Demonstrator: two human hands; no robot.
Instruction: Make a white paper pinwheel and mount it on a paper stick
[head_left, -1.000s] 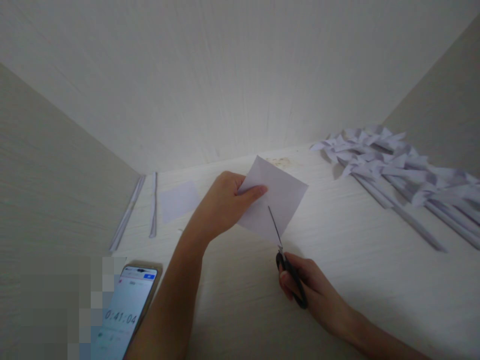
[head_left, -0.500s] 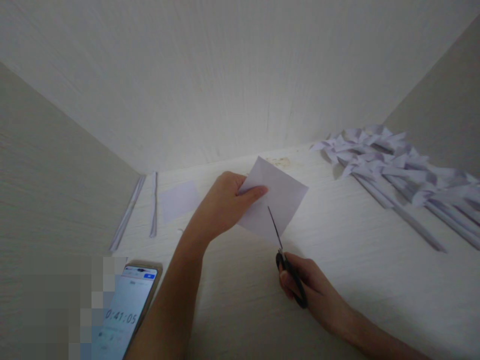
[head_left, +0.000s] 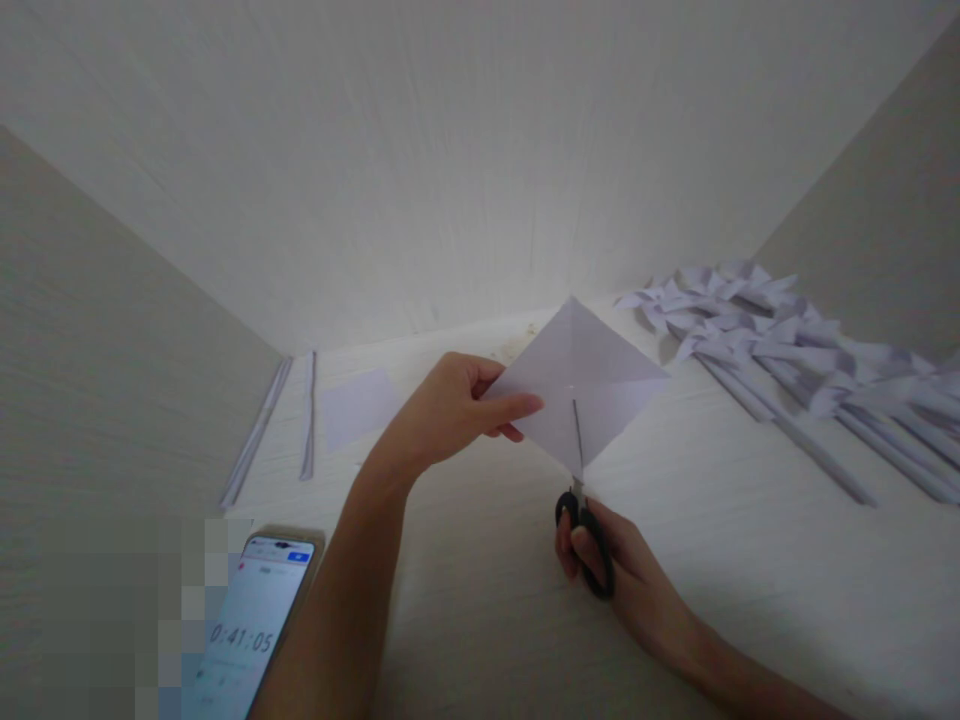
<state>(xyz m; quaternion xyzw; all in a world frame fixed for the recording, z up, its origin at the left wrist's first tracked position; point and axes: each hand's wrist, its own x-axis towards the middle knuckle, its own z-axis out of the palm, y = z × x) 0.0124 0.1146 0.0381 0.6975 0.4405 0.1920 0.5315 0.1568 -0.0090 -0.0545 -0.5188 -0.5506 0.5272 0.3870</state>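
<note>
My left hand (head_left: 450, 410) pinches the left corner of a white square sheet of paper (head_left: 600, 375), held diamond-wise above the desk with crease lines meeting at its centre. My right hand (head_left: 607, 560) grips black-handled scissors (head_left: 583, 520). Their thin blade points up from the sheet's bottom corner toward its centre, lying along a crease.
A pile of white paper pinwheels on rolled paper sticks (head_left: 787, 350) lies at the right. Two rolled paper sticks (head_left: 281, 420) and a small paper square (head_left: 358, 405) rest at the back left. A phone (head_left: 247, 630) showing a timer lies at the bottom left. Pale walls enclose three sides.
The sheet has turned and shifted right and up, now spread as a fuller diamond. The scissors moved from slanting to nearly vertical at the bottom corner. The timer went from 0:41:04 to 0:41:05.
</note>
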